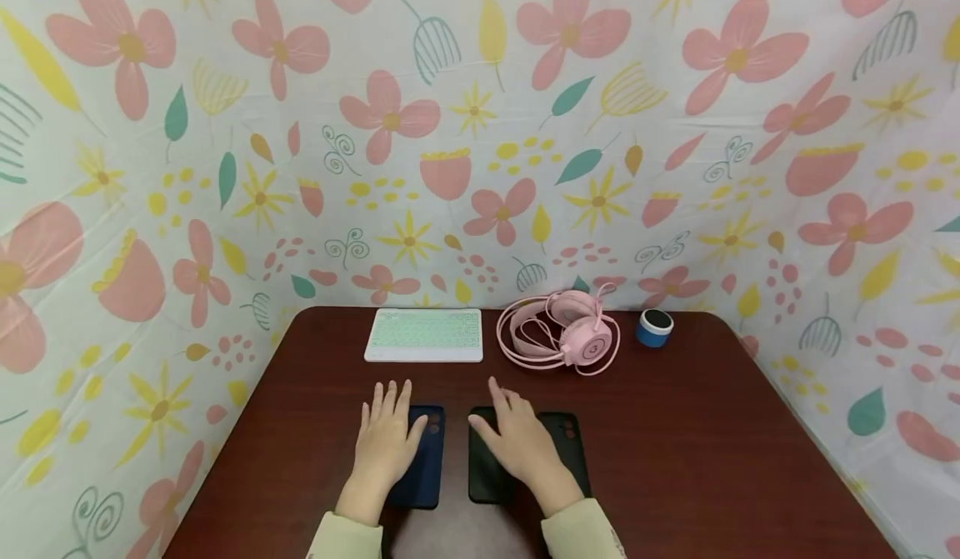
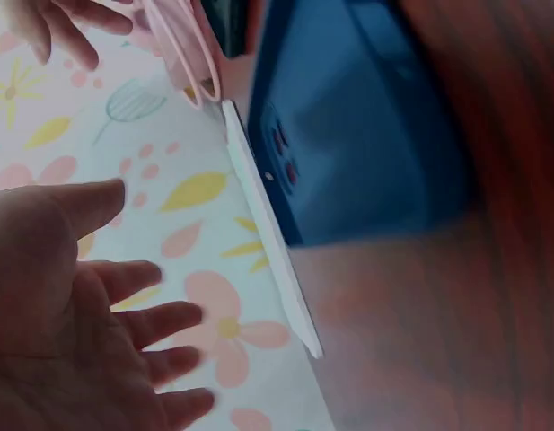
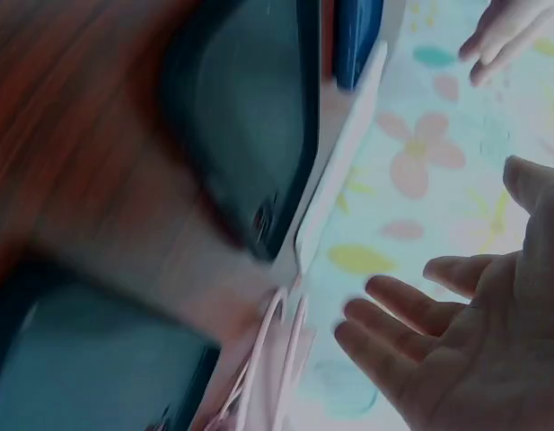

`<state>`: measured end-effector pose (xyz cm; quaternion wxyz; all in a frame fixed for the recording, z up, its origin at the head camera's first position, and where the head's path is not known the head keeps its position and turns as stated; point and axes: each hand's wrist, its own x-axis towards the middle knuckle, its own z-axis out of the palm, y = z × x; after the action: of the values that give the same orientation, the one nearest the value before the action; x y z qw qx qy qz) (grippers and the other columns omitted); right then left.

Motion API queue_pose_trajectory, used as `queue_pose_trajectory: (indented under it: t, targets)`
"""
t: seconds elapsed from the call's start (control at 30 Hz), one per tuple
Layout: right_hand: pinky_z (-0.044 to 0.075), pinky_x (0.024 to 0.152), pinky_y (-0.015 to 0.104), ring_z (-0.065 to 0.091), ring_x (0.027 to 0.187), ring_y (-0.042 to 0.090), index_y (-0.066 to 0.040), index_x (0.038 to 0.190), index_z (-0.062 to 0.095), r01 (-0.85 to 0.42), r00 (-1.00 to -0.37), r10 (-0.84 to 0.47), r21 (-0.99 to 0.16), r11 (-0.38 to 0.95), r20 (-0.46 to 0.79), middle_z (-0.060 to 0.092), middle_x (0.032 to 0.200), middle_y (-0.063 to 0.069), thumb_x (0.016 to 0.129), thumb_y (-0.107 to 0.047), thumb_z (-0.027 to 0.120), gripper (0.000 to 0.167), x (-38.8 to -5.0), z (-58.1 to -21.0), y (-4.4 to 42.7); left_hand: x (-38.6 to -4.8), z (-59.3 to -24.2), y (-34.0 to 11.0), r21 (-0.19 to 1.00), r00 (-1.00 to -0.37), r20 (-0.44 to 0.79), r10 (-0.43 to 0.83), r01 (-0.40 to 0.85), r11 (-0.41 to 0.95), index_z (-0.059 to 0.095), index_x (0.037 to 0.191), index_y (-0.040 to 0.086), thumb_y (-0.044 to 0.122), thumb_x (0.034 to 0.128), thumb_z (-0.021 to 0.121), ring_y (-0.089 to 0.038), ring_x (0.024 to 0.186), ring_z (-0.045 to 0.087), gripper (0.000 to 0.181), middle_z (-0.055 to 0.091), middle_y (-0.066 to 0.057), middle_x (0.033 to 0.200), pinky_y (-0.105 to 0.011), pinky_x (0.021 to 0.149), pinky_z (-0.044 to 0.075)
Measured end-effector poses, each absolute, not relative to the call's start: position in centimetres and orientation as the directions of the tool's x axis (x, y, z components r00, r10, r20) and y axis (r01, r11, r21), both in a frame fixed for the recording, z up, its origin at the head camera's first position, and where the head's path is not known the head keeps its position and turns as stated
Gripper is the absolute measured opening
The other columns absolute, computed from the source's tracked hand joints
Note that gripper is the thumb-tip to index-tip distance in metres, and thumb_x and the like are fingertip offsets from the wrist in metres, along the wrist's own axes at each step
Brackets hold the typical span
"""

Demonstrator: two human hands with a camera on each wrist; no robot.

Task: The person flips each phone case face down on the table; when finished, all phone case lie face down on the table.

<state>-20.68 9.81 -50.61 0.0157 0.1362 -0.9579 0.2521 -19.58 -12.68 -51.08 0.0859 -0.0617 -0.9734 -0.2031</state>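
Note:
A dark blue phone case (image 1: 426,471) lies on the table, its inside facing up and camera holes at the far end. Above its left part hovers my left hand (image 1: 386,444), fingers spread and holding nothing; the left wrist view shows a gap between the palm and the blue case (image 2: 366,126). Two black phone cases lie to the right, one black case (image 1: 489,469) nearer the middle and a second black case (image 1: 573,451) beside it. My right hand (image 1: 523,446) hovers over them with loosely extended fingers, apart from both cases in the right wrist view, and partly hides them.
A white keyboard with green keys (image 1: 427,334) lies along the table's back edge. Right of it sit pink headphones (image 1: 588,342) with a looped cable, then a small blue and white cylinder (image 1: 654,329) with a dark top. A flowered cloth (image 1: 480,167) hangs behind the table.

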Motion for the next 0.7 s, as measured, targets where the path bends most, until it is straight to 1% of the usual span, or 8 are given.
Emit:
queue_pose_trajectory:
  t: [0.07, 0.17, 0.27, 0.33, 0.4, 0.47, 0.57, 0.7]
  targets:
    - [0.046, 0.085, 0.051, 0.047, 0.119, 0.037, -0.015, 0.154, 0.027, -0.295, -0.953, -0.293, -0.421, 0.858, 0.072, 0.044, 0.138, 0.020, 0.095, -0.061, 0.044, 0.077, -20.7, -50.8, 8.8, -19.5, -51.2, -13.2, 0.397, -0.985, 0.158, 0.068, 0.127, 0.909, 0.036, 0.147, 0.000, 0.034, 0.0973, 0.057, -0.045, 0.138, 0.021, 0.064, 0.033, -0.029, 0.146, -0.058, 0.106, 0.021]
    - [0.049, 0.074, 0.046, 0.052, 0.107, 0.036, -0.011, 0.152, 0.032, -0.338, -0.938, -0.344, -0.337, 0.878, 0.044, 0.048, 0.129, 0.021, 0.094, -0.058, 0.048, 0.076, -20.8, -51.1, 7.5, -19.3, -51.5, -13.7, 0.395, -0.995, 0.087, 0.043, 0.074, 0.916, 0.039, 0.144, -0.004, 0.035, 0.0958, 0.060, -0.047, 0.128, 0.034, 0.065, 0.041, -0.031, 0.137, -0.057, 0.097, 0.035]
    - [0.049, 0.076, 0.046, 0.051, 0.112, 0.037, -0.007, 0.150, 0.034, -0.342, -0.934, -0.357, -0.301, 0.890, 0.006, 0.048, 0.130, 0.023, 0.095, -0.056, 0.050, 0.076, -20.6, -51.4, 6.5, -19.3, -51.7, -14.2, 0.383, -0.999, 0.034, 0.025, 0.037, 0.923, 0.040, 0.144, -0.004, 0.035, 0.0948, 0.061, -0.044, 0.113, 0.042, 0.066, 0.045, -0.030, 0.128, -0.051, 0.081, 0.045]
    - [0.048, 0.083, 0.047, 0.048, 0.119, 0.039, -0.002, 0.148, 0.037, -0.332, -0.934, -0.356, -0.298, 0.895, -0.029, 0.046, 0.134, 0.025, 0.095, -0.053, 0.051, 0.074, -20.4, -51.5, 5.9, -19.3, -51.8, -14.5, 0.387, -1.000, 0.010, 0.016, 0.019, 0.922, 0.040, 0.143, -0.004, 0.035, 0.0941, 0.062, -0.041, 0.105, 0.042, 0.067, 0.045, -0.030, 0.125, -0.048, 0.072, 0.046]
    - [0.044, 0.090, 0.049, 0.044, 0.125, 0.039, 0.002, 0.145, 0.039, -0.322, -0.933, -0.353, -0.282, 0.904, -0.065, 0.044, 0.138, 0.026, 0.096, -0.051, 0.051, 0.073, -20.2, -51.5, 5.3, -19.2, -51.8, -14.7, 0.397, -1.000, -0.012, 0.012, 0.006, 0.918, 0.040, 0.143, -0.005, 0.034, 0.0937, 0.063, -0.039, 0.101, 0.042, 0.067, 0.045, -0.030, 0.123, -0.047, 0.069, 0.046]
    - [0.043, 0.093, 0.048, 0.044, 0.126, 0.037, 0.004, 0.143, 0.041, -0.318, -0.932, -0.351, -0.257, 0.913, -0.091, 0.044, 0.138, 0.025, 0.097, -0.048, 0.051, 0.070, -20.0, -51.6, 4.7, -19.2, -51.9, -14.8, 0.406, -0.999, -0.040, 0.012, -0.005, 0.914, 0.041, 0.143, -0.006, 0.034, 0.0937, 0.063, -0.040, 0.103, 0.043, 0.066, 0.045, -0.031, 0.123, -0.048, 0.070, 0.046]
    - [0.044, 0.092, 0.045, 0.046, 0.124, 0.034, 0.004, 0.141, 0.043, -0.311, -0.934, -0.339, -0.209, 0.927, -0.115, 0.046, 0.138, 0.023, 0.098, -0.046, 0.051, 0.067, -19.8, -51.7, 3.8, -19.1, -52.0, -14.9, 0.418, -0.995, -0.096, 0.021, -0.022, 0.908, 0.041, 0.142, -0.007, 0.033, 0.0940, 0.062, -0.044, 0.110, 0.043, 0.066, 0.045, -0.033, 0.126, -0.053, 0.078, 0.046]
    - [0.047, 0.089, 0.043, 0.050, 0.121, 0.031, 0.004, 0.139, 0.047, -0.300, -0.939, -0.320, -0.154, 0.942, -0.127, 0.049, 0.136, 0.020, 0.098, -0.046, 0.051, 0.065, -19.8, -52.0, 2.7, -18.9, -52.3, -14.9, 0.429, -0.986, -0.162, 0.027, -0.046, 0.902, 0.041, 0.141, -0.009, 0.032, 0.0942, 0.062, -0.049, 0.119, 0.039, 0.066, 0.043, -0.034, 0.131, -0.057, 0.089, 0.040]
